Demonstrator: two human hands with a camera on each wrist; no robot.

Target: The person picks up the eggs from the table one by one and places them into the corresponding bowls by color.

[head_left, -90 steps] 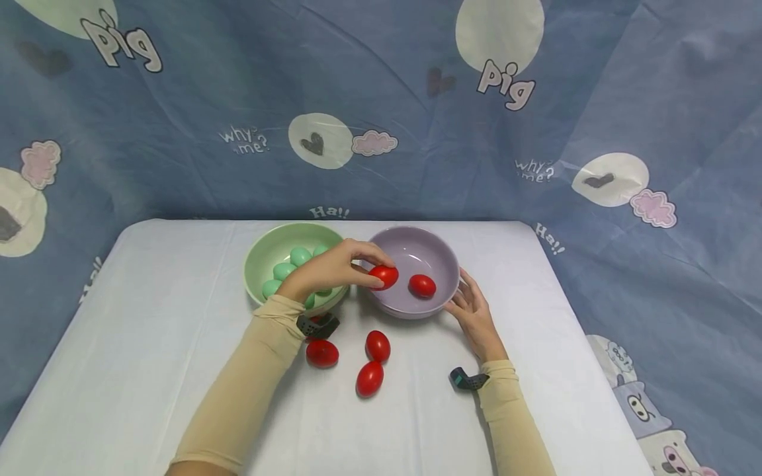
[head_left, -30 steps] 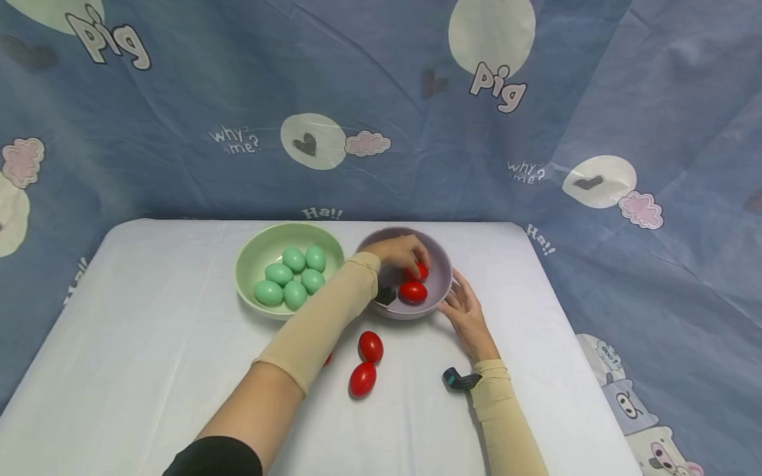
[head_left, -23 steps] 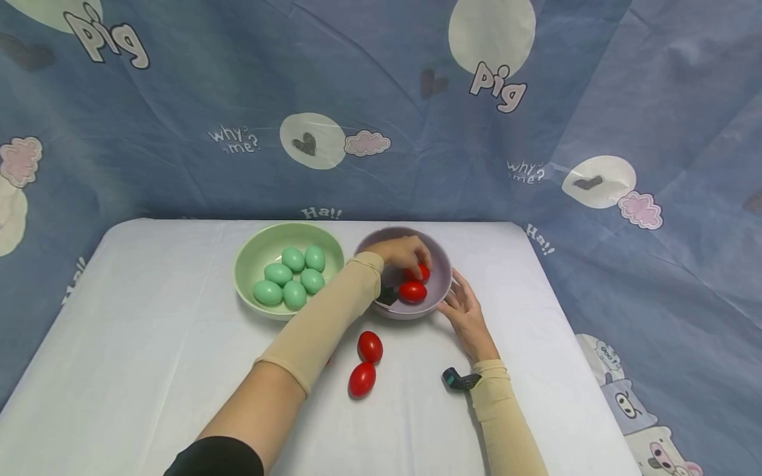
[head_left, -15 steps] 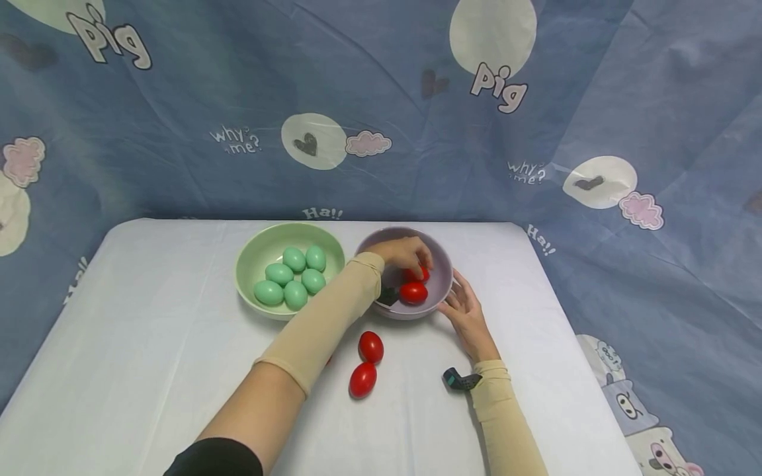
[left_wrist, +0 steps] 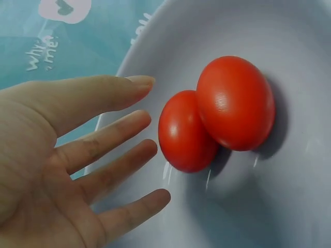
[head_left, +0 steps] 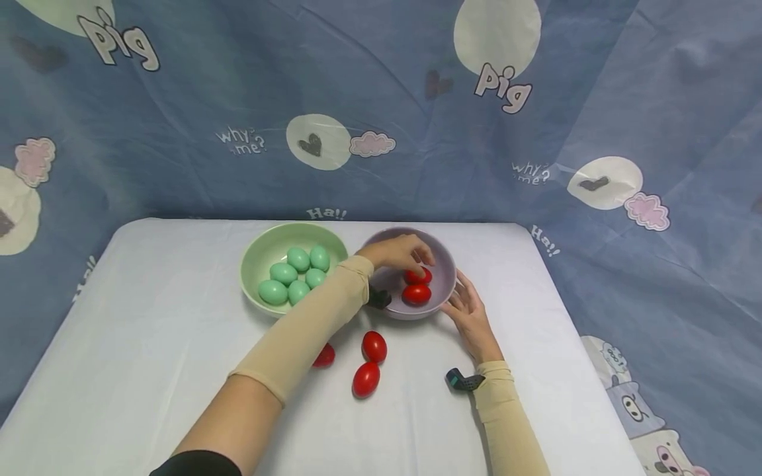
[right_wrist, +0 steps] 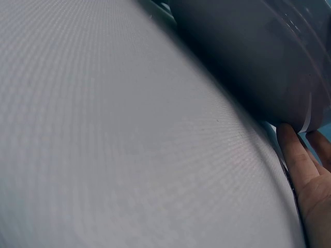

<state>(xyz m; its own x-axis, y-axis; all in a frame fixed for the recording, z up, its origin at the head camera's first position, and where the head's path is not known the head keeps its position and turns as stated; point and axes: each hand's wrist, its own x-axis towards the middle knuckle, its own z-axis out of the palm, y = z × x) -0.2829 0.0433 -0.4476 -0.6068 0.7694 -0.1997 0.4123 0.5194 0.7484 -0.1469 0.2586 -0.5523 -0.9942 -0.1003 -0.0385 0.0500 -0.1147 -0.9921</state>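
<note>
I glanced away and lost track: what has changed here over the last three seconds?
The left grip moved right into the purple bowl, set its red egg beside the other red egg and let go. The right grip stayed at the bowl's side; the green eggs stayed in the green bowl.

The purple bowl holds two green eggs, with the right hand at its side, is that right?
Not quite: the two eggs in the purple bowl are red, not green, as the head view shows. The right hand is indeed at its side.
</note>
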